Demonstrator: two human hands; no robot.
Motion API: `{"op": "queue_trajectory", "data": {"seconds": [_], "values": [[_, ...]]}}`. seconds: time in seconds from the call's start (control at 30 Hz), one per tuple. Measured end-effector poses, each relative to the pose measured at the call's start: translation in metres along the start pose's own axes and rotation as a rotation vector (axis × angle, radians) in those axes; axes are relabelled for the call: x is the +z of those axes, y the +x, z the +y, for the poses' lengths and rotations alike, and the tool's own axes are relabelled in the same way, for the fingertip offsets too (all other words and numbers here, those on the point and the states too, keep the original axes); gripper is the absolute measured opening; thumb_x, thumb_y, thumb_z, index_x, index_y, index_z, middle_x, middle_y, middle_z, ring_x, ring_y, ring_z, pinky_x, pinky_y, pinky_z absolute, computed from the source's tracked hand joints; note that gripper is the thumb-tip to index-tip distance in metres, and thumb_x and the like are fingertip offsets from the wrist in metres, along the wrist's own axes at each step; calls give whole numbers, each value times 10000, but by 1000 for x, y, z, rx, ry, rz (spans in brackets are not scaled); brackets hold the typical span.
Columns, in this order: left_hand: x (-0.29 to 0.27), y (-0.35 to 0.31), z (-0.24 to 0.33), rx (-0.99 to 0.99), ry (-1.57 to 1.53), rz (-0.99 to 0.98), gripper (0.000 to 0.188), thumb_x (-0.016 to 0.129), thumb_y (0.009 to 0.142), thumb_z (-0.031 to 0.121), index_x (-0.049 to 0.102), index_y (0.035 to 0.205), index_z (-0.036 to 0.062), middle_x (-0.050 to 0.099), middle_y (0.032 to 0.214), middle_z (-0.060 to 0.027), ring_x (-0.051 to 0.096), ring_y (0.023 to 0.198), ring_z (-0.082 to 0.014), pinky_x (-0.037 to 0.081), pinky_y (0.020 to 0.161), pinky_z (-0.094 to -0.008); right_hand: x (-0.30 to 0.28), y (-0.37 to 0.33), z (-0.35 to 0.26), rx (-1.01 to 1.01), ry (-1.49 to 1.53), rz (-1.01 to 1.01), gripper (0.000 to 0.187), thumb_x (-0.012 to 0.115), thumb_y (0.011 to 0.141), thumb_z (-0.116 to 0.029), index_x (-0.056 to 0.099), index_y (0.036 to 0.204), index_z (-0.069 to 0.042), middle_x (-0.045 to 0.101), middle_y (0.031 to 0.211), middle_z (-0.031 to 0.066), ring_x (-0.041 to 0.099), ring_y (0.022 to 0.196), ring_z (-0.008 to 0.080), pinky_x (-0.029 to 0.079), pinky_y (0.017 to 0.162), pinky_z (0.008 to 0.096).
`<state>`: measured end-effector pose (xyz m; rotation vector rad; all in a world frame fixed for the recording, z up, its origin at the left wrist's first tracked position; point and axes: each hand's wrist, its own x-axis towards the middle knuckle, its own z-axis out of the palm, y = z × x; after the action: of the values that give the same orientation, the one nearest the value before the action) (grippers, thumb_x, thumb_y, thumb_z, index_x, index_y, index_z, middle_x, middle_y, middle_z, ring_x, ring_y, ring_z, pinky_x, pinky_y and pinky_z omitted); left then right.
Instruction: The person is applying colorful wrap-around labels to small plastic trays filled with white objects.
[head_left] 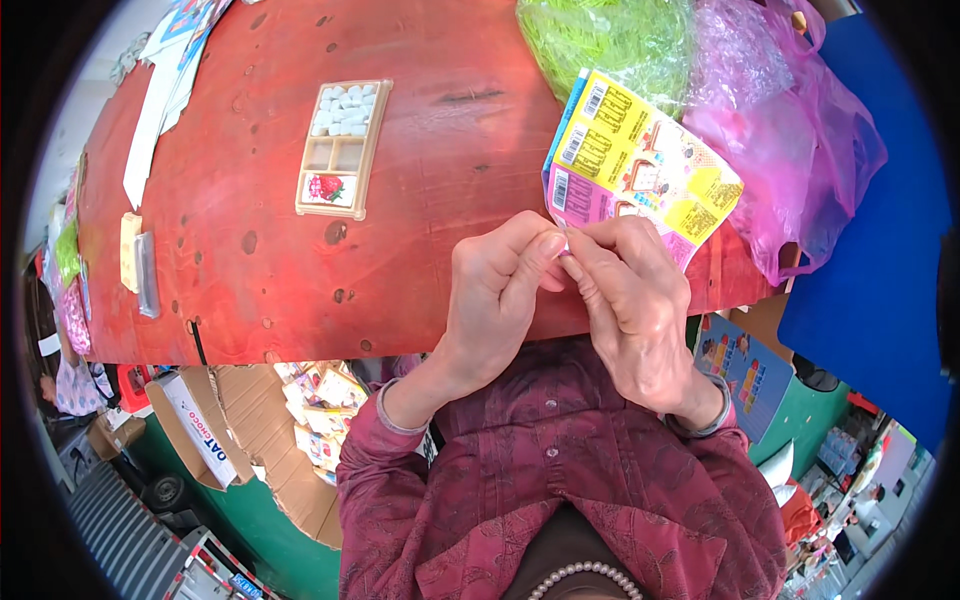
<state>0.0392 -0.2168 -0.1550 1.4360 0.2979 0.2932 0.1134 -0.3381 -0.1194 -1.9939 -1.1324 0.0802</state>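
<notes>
Close to the table's near edge, my left hand [495, 300] and my right hand [640, 310] meet with thumbs and fingertips pinched together. Between the fingertips shows a tiny whitish-purple bit, too small to name. Just beyond them lies a stack of printed sheets [650, 170], yellow and pink on top with barcodes and small pictures; its lower edge is partly behind my fingers. Off to the left rests a small beige compartment tray [366, 150]. Small white pieces [345, 108] fill its far part, and a card with a red berry picture [328, 189] lies in its near part.
The red table [230, 250] bears a bag of green material [610, 45] and a pink plastic bag [790, 130] at far right. Papers [165, 110] and small packs [130, 250] sit at left. Below stands a cardboard box [270, 420] with several small packages [325, 420].
</notes>
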Motion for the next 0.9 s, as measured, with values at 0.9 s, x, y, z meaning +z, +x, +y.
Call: {"op": "queue_trajectory", "data": {"seconds": [0.9], "values": [[2, -4, 5, -78, -68, -22, 162, 477, 902, 43, 586, 931, -72, 633, 839, -100, 627, 755, -131, 528, 691, -249, -9, 4, 14, 62, 185, -137, 243, 540, 714, 90, 563, 951, 40, 514, 827, 161, 524, 773, 333, 427, 646, 381]]}}
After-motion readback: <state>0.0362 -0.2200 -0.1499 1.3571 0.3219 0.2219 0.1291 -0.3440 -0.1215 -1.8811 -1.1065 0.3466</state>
